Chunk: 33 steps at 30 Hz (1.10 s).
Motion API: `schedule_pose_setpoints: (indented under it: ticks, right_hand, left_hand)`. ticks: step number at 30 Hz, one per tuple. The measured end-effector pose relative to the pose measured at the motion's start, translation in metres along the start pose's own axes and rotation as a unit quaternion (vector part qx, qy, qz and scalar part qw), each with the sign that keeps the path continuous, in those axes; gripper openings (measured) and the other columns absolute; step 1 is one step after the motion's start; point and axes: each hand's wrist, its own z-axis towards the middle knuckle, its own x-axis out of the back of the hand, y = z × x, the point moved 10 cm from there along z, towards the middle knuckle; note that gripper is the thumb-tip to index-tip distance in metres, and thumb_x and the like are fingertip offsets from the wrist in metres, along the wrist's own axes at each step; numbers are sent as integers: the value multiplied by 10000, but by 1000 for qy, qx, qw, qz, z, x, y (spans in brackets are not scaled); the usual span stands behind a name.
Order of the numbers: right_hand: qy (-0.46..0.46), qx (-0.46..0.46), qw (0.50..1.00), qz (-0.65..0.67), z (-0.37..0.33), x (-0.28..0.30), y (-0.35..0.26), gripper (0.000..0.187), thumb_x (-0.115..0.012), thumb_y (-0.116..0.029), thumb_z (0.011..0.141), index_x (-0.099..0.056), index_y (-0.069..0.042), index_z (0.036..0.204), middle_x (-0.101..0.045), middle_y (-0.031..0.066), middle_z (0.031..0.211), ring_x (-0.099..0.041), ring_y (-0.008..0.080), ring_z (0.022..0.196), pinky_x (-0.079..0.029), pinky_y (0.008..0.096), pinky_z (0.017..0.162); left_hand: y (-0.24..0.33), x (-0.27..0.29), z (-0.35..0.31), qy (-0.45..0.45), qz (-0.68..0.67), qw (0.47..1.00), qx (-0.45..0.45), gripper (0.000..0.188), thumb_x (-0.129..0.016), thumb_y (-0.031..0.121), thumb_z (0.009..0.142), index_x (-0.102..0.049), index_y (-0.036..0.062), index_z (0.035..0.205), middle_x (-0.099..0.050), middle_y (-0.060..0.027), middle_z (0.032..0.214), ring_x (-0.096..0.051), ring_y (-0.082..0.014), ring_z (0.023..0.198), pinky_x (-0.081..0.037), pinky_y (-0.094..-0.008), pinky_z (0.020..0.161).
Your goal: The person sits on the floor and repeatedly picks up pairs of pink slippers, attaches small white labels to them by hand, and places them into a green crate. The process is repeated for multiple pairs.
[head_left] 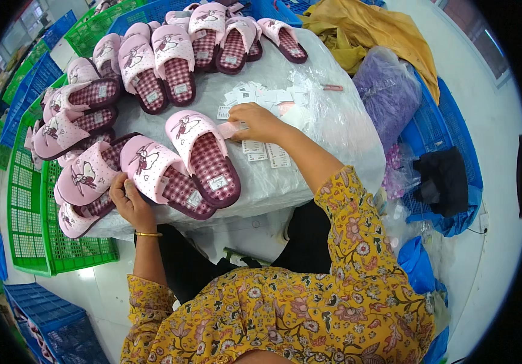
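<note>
A pair of pink slippers with a printed cartoon animal lies before me on the plastic-wrapped surface: one slipper (146,165) partly under the other slipper (203,158). My left hand (132,203), fingers curled, grips the toe side of the lower slipper. My right hand (258,124) is closed on a small pale pink tag (229,129) beside the upper slipper. Its fingertips are partly hidden. White paper labels (279,156) lie just below my right hand, and a loose heap of small labels (265,96) lies beyond it.
More pink slippers (173,57) crowd the far and left sides of the wrapped surface (340,142). Green crates (27,212) stand at the left, a blue crate (61,321) at lower left. At the right are a purple bag (388,91), yellow cloth (364,27) and black cloth (443,182).
</note>
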Motion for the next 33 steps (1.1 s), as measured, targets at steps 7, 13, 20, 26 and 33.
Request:
schedule_pose_setpoints:
  ticks: [7, 13, 20, 26, 33]
  right_hand:
    - [59, -37, 993, 91, 3, 12, 12, 413, -851, -258, 626, -666, -71, 945, -595, 106, 1202, -569, 272, 1109, -463, 346, 947]
    - [-31, -94, 990, 100, 13, 7, 21, 392, -868, -277, 589, -657, -64, 841, -622, 94, 1024, -608, 247, 909, -493, 337, 797]
    - [-38, -190, 861, 471, 13, -5, 43, 262, -824, -222, 755, -644, -77, 880, -596, -18, 802, -543, 97, 726, -442, 259, 643]
    - [135, -151, 822, 532, -6, 43, 10, 234, -791, -187, 811, -631, -67, 933, -599, -21, 801, -527, 61, 703, -431, 220, 644]
    - [159, -121, 829, 522, -70, 51, -74, 196, -783, -143, 816, -603, -67, 812, -567, -46, 723, -486, 28, 656, -402, 198, 569]
  left_hand:
    - [-4, 3, 1, -18, -9, 1000, 3, 188, -536, 98, 966, -589, -27, 1096, -574, -121, 1123, -529, -228, 1050, -407, -337, 948]
    - [-1, 14, -1, -26, -13, 999, 19, 202, -570, 105, 949, -588, -16, 1110, -573, -120, 1148, -524, -227, 1079, -406, -331, 952]
    - [99, 5, 11, -67, 27, 991, -111, 215, -606, 64, 912, -596, 13, 1120, -571, -139, 1182, -512, -283, 1131, -393, -386, 987]
    - [161, -40, 9, -169, -76, 976, -119, 212, -641, 24, 870, -599, 7, 1077, -590, -106, 1083, -568, -220, 968, -449, -328, 864]
    - [171, -124, -22, -292, -371, 866, 165, 182, -572, 92, 959, -583, -1, 1115, -599, -3, 965, -496, -34, 770, -409, -182, 655]
